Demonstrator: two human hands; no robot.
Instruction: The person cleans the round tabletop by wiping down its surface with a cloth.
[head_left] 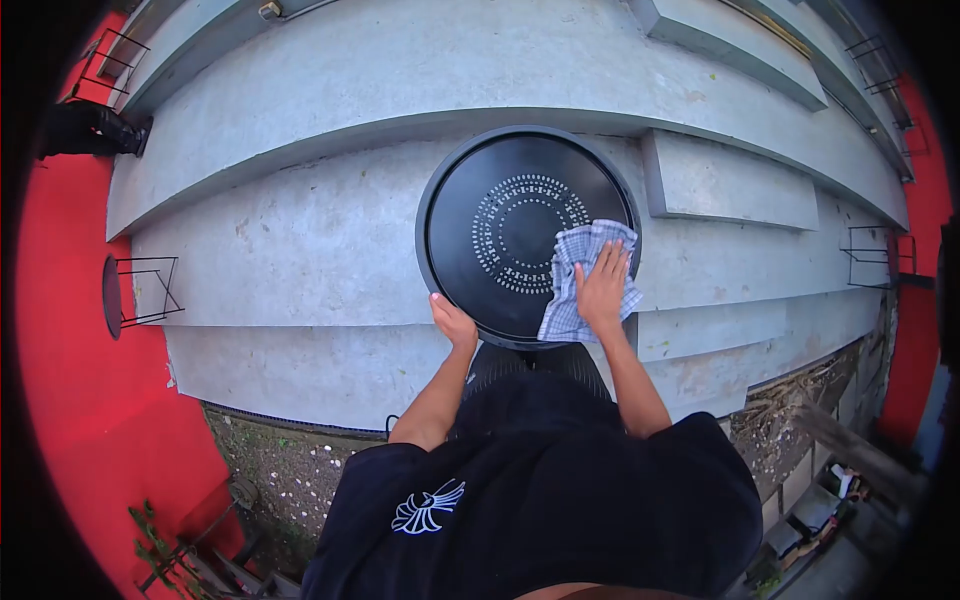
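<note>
A round black tray-like top (455, 215) with a raised rim and rings of small pale marks is in front of me, over my knees. My left hand (455, 322) is closed on its lower left rim; some of the fingers are hidden. On the right side of the black surface lies a crumpled blue-and-white checked cloth (570, 300). My right hand (602, 290) holds this cloth against the surface, fingers stretched over it and the thumb apart.
Wide grey concrete steps (300, 230) surround me, with raised blocks (730, 180) at right. A small round table with wire legs (112, 297) stands at left on red floor (70, 400). A dark-clothed person's leg (95, 130) shows at upper left. Gravelly soil (280, 470) lies below.
</note>
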